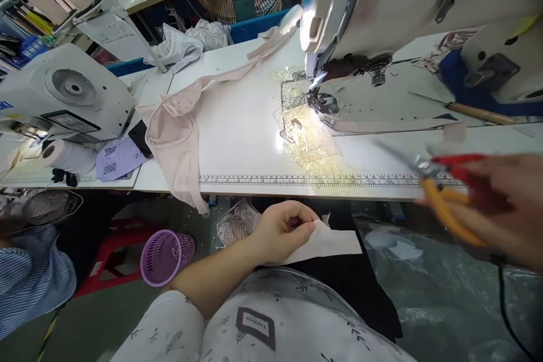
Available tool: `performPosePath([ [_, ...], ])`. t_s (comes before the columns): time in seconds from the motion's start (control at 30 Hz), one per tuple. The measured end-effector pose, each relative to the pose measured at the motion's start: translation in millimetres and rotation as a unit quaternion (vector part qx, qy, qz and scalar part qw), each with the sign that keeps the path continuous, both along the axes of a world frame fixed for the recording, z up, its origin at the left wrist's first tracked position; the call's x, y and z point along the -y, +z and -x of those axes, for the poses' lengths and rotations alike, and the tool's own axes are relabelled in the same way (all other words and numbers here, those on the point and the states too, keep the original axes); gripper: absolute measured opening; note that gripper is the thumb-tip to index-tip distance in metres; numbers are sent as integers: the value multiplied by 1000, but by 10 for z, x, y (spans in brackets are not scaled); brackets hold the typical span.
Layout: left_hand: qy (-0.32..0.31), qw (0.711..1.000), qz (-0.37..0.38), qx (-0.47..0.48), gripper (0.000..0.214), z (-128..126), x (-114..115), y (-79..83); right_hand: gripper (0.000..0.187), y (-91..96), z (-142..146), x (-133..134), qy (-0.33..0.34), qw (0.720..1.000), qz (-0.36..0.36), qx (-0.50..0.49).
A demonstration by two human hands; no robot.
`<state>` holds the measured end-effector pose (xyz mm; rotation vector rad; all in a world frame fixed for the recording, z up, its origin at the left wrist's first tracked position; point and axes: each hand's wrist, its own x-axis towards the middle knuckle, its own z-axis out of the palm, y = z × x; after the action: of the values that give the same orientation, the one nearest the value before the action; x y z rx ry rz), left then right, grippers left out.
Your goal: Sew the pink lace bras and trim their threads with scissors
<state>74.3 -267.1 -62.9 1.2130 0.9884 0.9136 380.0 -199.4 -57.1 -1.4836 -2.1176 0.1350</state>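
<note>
My left hand (285,232) pinches the corner of a pale pink piece of fabric (339,242) just below the table's front edge, over my lap. At the right, my right hand (504,203), smeared by motion, is wrapped round scissors (441,203) with red and orange handles; their blurred blades point left over the table. Ahead stands a sewing machine (339,17), its needle area lit above a patch of clear yellowish tape (311,141). A pale pink bra piece (173,130) lies at the table's left, one strap trailing toward the back.
A printed ruler (271,181) runs along the table's front edge. A wooden-handled awl (479,113) lies by the machine. Left are another sewing machine (68,87), a thread cone (70,157) and a purple tag (119,158). A purple basket (155,263) stands on the floor, near a person's striped sleeve (34,277).
</note>
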Motion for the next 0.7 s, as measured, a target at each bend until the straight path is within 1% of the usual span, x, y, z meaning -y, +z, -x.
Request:
performPosePath([
  [0.03, -5, 1000, -1, 4, 33, -4, 1, 8, 32, -33, 51, 198, 31, 999, -4, 11],
  [0.07, -9, 1000, -4, 7, 34, -8, 3, 16, 32, -62, 123, 378, 83, 996, 25, -12],
  [0.1, -12, 1000, -9, 10, 34, -12, 5, 22, 34, -89, 207, 533, 123, 988, 75, -47],
  [0.17, -19, 1000, -23, 9, 33, -19, 11, 31, 32, -146, 377, 756, 148, 964, 188, -117],
  [0.2, -23, 999, -30, 6, 32, -23, 15, 36, 32, -179, 446, 823, 148, 953, 225, -141],
  [0.23, -25, 999, -38, 2, 32, -26, 19, 40, 32, -216, 498, 866, 146, 945, 247, -155],
  [0.27, -27, 999, -43, -3, 32, -28, 23, 43, 34, -254, 531, 889, 147, 943, 252, -159],
  [0.33, -24, 998, -49, -11, 32, -31, 32, 46, 40, -327, 553, 900, 171, 942, 246, -149],
  [0.43, -13, 998, -54, -12, 32, -32, 48, 39, 40, -395, 539, 894, 200, 941, 238, -131],
  [0.57, 1, 999, -40, -5, 31, -34, 64, 24, 38, -402, 540, 906, 189, 941, 242, -141],
  [0.7, 6, 1000, -19, -8, 31, -40, 62, 31, 40, -377, 554, 905, 183, 944, 245, -121],
])
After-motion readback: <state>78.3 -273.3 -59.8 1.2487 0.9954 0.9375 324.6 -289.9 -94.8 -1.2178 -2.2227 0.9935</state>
